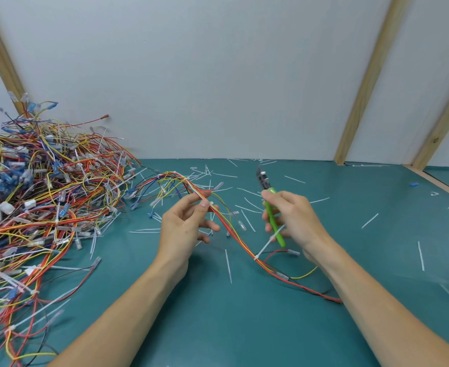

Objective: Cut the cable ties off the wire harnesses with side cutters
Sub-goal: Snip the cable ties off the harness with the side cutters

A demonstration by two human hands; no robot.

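Observation:
A wire harness (pixel 234 229) of red, orange and yellow wires runs from the pile down across the green mat. My left hand (pixel 186 223) pinches it between thumb and forefinger, right at a small white cable tie (pixel 210 203). A second white cable tie (pixel 264 247) with a long tail sits lower on the harness. My right hand (pixel 289 218) grips the green-handled side cutters (pixel 269 205), jaws pointing up and away, a hand's width right of the harness.
A big tangled pile of wire harnesses (pixel 38 202) fills the left side. Several cut white tie tails (pixel 228 266) litter the green mat (pixel 218 327). A white wall with wooden battens (pixel 363 83) stands close behind.

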